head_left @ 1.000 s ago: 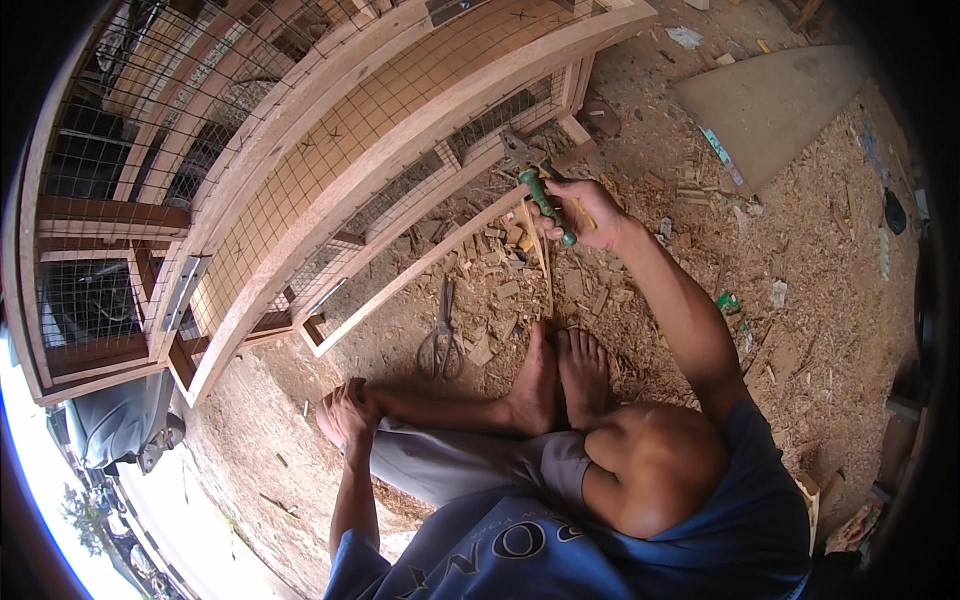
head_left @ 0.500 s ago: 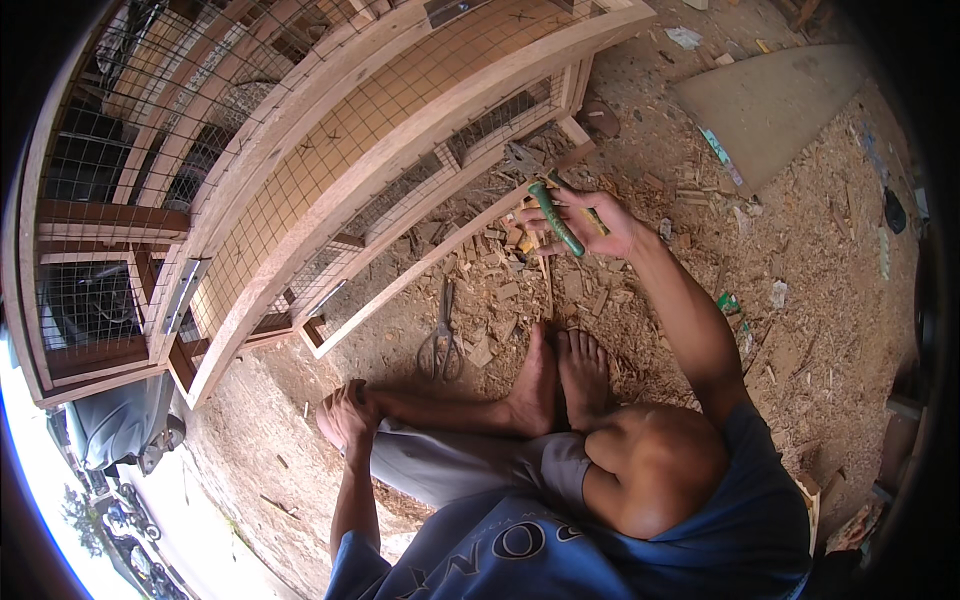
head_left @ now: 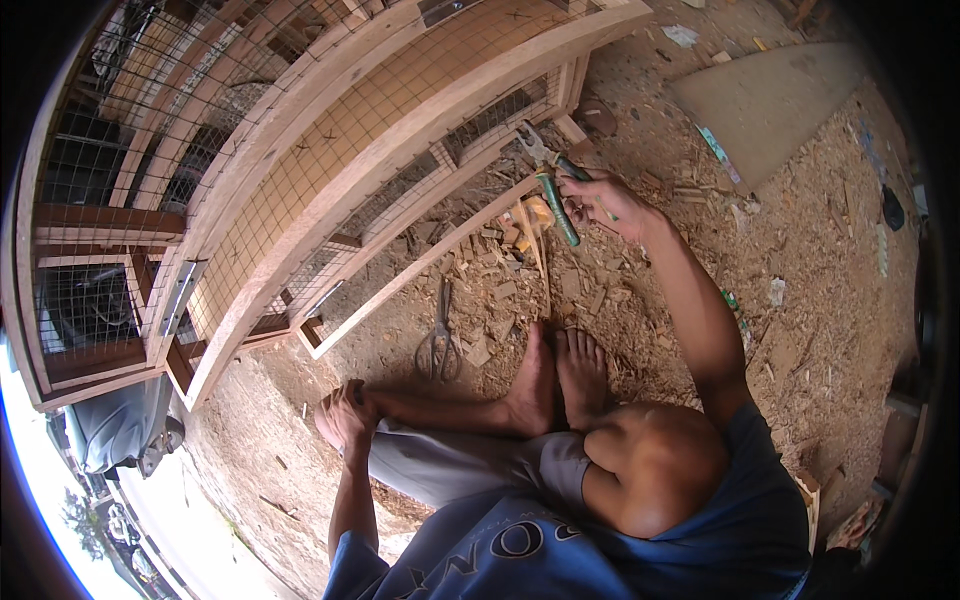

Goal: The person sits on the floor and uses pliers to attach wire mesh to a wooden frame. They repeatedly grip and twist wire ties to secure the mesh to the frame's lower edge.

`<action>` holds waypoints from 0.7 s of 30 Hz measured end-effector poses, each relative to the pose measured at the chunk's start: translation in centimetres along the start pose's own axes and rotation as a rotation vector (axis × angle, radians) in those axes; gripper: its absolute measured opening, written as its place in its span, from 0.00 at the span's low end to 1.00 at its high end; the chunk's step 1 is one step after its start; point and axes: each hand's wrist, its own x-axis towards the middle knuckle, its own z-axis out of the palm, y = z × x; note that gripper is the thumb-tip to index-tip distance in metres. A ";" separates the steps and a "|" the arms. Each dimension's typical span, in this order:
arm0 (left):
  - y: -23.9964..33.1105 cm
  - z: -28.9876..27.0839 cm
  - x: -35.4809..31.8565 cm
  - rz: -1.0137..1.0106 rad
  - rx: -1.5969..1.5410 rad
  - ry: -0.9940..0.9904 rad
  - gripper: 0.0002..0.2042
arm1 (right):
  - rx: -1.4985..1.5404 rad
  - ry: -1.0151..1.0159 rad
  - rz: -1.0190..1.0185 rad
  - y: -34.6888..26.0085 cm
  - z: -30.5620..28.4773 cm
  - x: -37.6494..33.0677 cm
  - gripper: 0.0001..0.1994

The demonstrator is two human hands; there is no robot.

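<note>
My right hand (head_left: 607, 205) is closed around a pair of pliers (head_left: 557, 210) with green handles. The handles are spread apart, and the grey jaws point at the lower rail of the wood-and-mesh cage (head_left: 440, 110), just in front of it. I cannot tell whether the jaws touch the wood. My left hand (head_left: 347, 415) rests over my bent left knee, its fingers draped across it, with no tool seen in it. On the ground between the cage and my legs lies a pair of dark scissors (head_left: 440, 345).
A thin wooden strip (head_left: 420, 268) juts out along the cage's near side. Wood chips and offcuts (head_left: 500, 290) litter the ground by my bare feet (head_left: 580, 365). A flat brown board (head_left: 775, 110) lies at the far right. A covered vehicle (head_left: 118, 425) stands beyond the cage's left end.
The pliers have turned and shifted slightly right, their jaws now showing apart near the rail. My right hand's fingers have curled more around the handles. The left hand stays put.
</note>
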 end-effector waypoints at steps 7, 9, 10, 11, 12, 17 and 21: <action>-0.6 0.6 0.0 0.026 -0.022 0.000 0.11 | -0.030 -0.019 0.019 0.2 -0.1 1.2 0.11; -0.6 0.6 0.0 0.020 -0.027 0.002 0.11 | -0.032 -0.009 0.010 0.3 -0.2 1.5 0.12; -0.6 0.6 0.0 0.016 -0.029 0.002 0.11 | -0.036 0.004 0.011 0.4 -0.3 1.6 0.13; -0.6 0.5 0.1 0.014 -0.029 -0.002 0.11 | -0.013 0.005 0.007 0.4 -0.3 1.6 0.12; -0.5 0.5 0.0 0.012 -0.028 -0.007 0.11 | 0.011 0.007 0.003 0.4 -0.3 1.5 0.12; -0.3 0.3 0.0 0.016 -0.002 0.001 0.10 | 0.126 -0.047 0.033 -0.2 -0.2 1.1 0.11; 0.0 0.0 0.0 0.024 -0.049 0.012 0.09 | 0.124 -0.047 0.024 -0.6 0.2 1.4 0.13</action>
